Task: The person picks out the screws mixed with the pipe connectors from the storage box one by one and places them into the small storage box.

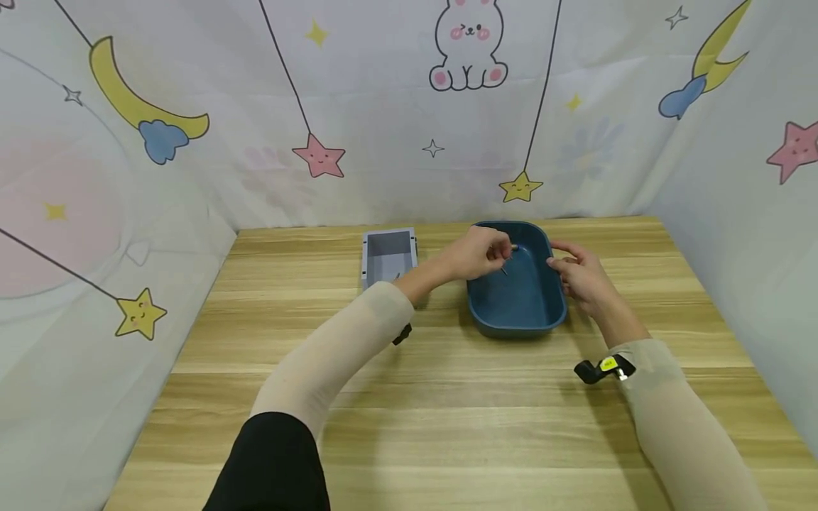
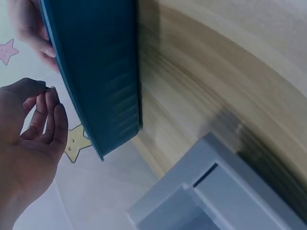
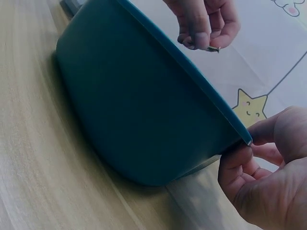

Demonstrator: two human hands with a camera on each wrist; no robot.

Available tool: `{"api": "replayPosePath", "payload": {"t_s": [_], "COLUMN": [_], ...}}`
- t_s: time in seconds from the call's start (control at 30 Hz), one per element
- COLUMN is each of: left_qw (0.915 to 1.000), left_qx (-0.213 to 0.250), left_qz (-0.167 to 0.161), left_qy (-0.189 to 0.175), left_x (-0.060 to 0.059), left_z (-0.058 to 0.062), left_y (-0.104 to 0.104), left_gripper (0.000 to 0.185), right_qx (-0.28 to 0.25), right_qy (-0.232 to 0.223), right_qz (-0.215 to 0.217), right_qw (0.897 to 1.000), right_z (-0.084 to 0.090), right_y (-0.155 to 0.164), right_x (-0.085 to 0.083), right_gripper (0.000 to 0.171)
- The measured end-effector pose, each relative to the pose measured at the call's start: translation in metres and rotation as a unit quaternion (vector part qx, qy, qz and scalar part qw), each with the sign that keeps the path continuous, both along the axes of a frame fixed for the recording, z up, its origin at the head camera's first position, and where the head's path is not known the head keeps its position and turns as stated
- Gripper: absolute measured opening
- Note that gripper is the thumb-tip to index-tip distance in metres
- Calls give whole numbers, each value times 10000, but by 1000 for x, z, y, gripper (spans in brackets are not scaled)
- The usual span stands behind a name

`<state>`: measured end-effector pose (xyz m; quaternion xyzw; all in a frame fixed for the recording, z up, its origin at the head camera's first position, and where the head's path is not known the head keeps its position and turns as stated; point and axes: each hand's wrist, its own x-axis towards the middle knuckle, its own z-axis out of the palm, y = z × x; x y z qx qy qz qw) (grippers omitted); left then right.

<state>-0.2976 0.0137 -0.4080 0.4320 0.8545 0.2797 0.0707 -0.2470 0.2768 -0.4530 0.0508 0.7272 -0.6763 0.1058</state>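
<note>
- Pinching a small metal piece (image 1: 508,259): left hand (image 1: 476,252) has it between thumb and fingertips, above the inside of the blue tray (image 1: 517,312). Looks like a screw or pin, too small to tell which.
- Right wrist view shows the same piece (image 3: 213,48) at the left hand's (image 3: 204,21) fingertips, above the tray rim (image 3: 192,72), not touching it.
- Right hand (image 1: 578,273) grips the tray's right rim, thumb and fingers curled round the edge; right wrist view confirms fingertips (image 3: 237,158) clamped on the rim corner.
- Tray sits flat on the wooden table (image 1: 447,397), towards the far edge, right of centre.
- Grey open box (image 1: 388,255) sits just left of the tray, near but apart; something small lies inside, can't tell what.
- Left wrist view: left hand (image 2: 29,139) beside the tray's outer wall (image 2: 100,72), grey box (image 2: 225,201) near.
- Cartoon-print cloth (image 1: 409,106) with stars, moons and a rabbit hangs behind and on both sides of the table.
</note>
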Motion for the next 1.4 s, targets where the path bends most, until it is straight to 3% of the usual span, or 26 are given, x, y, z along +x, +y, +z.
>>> {"api": "replayPosePath", "payload": {"t_s": [0.23, 0.57, 0.8, 1.4], "left_qw": [9995, 9979, 9981, 9976], "left_qx": [211, 330, 270, 391], "left_qz": [161, 409, 391, 393], "left_qy": [-175, -367, -396, -420], "left_x": [-2, 0, 4, 8], "left_z": [10, 14, 14, 17], "left_y": [-11, -23, -27, -31], "left_gripper": [10, 8, 14, 7], "right_qx": [-6, 2, 2, 116], "right_qy": [6, -26, -105, 8], "right_qz": [-33, -15, -34, -56], "right_qw": [10000, 10000, 9999, 9999], "right_z": [0, 1, 1, 0], "right_y": [-2, -2, 0, -3], "right_x": [0, -1, -2, 2], "right_gripper": [57, 57, 59, 57]}}
